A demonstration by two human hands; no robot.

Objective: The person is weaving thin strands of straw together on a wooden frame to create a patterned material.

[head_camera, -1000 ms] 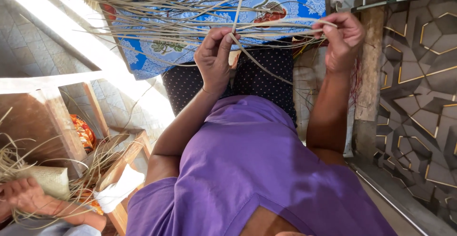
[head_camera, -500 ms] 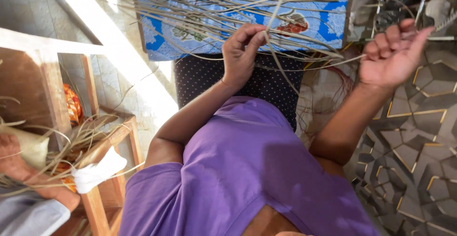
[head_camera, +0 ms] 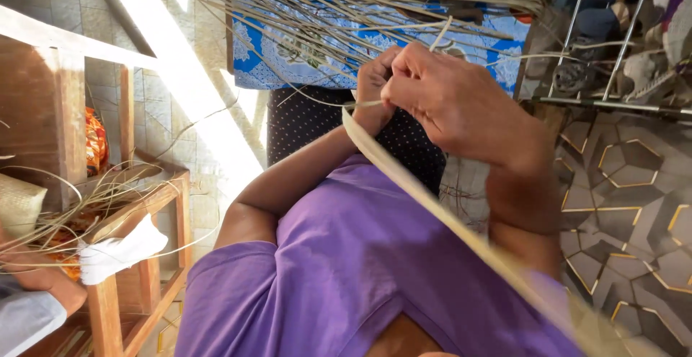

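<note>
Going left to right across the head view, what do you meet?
Co-worker's hand → white cloth → wooden frame → left hand → right hand → metal rack.

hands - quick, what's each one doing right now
Left hand: closed, pinching thin straw strands.
Right hand: closed on a flat pale leaf strip that trails back toward the camera.

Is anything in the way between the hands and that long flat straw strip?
Nothing visible. The right hand pinches the long pale strip at its top end, the left hand presses close behind it, and the loose strands fan out beyond them.
</note>
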